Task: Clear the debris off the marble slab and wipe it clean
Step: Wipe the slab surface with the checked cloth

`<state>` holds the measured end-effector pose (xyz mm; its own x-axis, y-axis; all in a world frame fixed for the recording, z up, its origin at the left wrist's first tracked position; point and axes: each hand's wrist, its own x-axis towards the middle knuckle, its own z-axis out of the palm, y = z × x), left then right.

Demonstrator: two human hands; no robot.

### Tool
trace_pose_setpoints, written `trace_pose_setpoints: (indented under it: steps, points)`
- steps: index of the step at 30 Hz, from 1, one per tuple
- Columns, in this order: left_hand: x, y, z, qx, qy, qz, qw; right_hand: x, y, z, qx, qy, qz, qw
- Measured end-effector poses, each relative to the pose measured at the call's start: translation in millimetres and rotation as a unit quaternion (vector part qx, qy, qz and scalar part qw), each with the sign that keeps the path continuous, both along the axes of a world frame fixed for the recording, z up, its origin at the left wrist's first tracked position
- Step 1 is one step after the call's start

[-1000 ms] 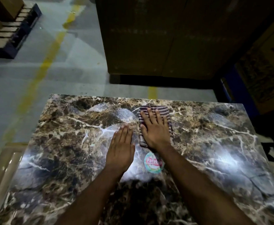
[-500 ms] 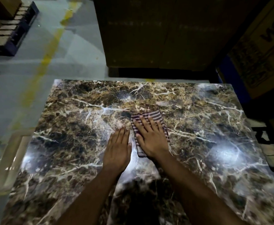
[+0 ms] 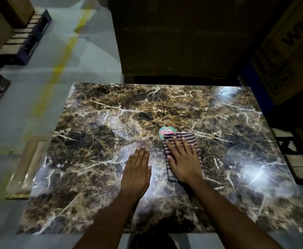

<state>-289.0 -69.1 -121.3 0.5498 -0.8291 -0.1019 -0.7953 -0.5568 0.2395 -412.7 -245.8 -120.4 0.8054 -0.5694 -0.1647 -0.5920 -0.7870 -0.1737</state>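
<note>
Right hand (image 3: 184, 160) flat on striped cloth (image 3: 192, 139), left hand (image 3: 136, 171) flat on glossy marble slab (image 3: 97, 133), dim warehouse

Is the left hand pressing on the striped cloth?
No, the left hand lies flat on bare marble slab, while the right hand presses the striped cloth.

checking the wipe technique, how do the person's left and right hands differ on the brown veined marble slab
The right hand presses a folded striped cloth; the left hand lies on bare brown veined marble slab. The right reaches farther, close to a round sticker. Both lie flat, palms down.
</note>
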Motion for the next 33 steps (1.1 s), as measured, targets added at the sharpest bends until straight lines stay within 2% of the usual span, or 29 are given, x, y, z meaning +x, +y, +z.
trace_pose_setpoints:
  steps: [3,7,9,14,19,21,24,28,30,33]
  points:
    - [-10,8,-3,0.007,0.006,0.003,1.0,17,16,2,0.005,-0.011,-0.044,0.999]
    - [-20,19,-4,0.007,0.002,0.0,1.0,-19,59,0,0.008,-0.013,0.045,0.999]
    - [-27,31,-6,-0.004,0.008,-0.003,1.0,-54,59,1,0.005,-0.011,0.052,0.999]
    - [-46,47,-4,-0.007,0.003,0.002,1.0,-39,67,1,0.015,-0.011,-0.047,0.999]
    - [-64,64,-4,0.0,-0.009,-0.023,1.0,-80,102,-3,0.003,-0.017,0.034,0.999]
    - [-71,69,-3,0.002,-0.011,-0.022,1.0,-91,91,-4,-0.011,-0.015,0.013,1.0]
    - [-79,72,-3,0.001,-0.016,-0.017,1.0,-68,96,-2,0.005,-0.019,-0.056,0.998]
    - [-90,73,1,-0.002,-0.013,-0.001,1.0,-78,129,0,0.021,-0.026,0.01,0.999]
    - [-93,71,2,-0.002,-0.005,0.009,1.0,-112,119,1,0.015,-0.017,0.014,1.0]
    - [-98,65,1,-0.01,0.009,0.017,1.0,-139,83,0,-0.001,-0.012,-0.036,0.999]
